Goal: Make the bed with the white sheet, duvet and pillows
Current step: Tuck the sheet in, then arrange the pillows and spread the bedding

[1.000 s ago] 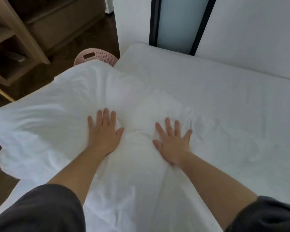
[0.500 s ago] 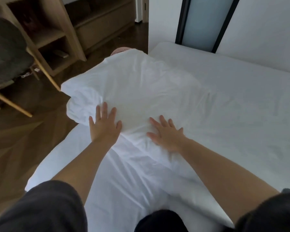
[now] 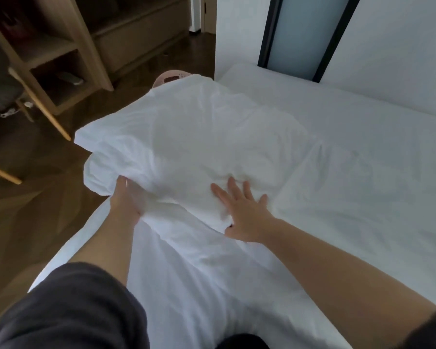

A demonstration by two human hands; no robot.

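Note:
A puffy white bundle of bedding (image 3: 199,147), pillow or folded duvet, lies on the left side of the bed and overhangs its left edge. Under it, the white sheet (image 3: 363,172) covers the mattress with light wrinkles. My left hand (image 3: 126,200) lies against the bundle's near left edge, with its fingers stretched along the fabric and slightly blurred. My right hand (image 3: 244,212) rests flat on the bundle's near right part, fingers spread. Neither hand grips the cloth.
A pink perforated basket (image 3: 171,78) peeks out behind the bundle on the dark wooden floor (image 3: 35,210). A wooden shelf unit (image 3: 61,59) and a chair (image 3: 0,91) with slanted legs stand at left. A white wall and a dark-framed panel (image 3: 302,34) border the bed's far side.
The spread bedding has been pushed away from me into a more compact bundle. My left hand slid from its top to its near left edge. My right hand stays flat on top.

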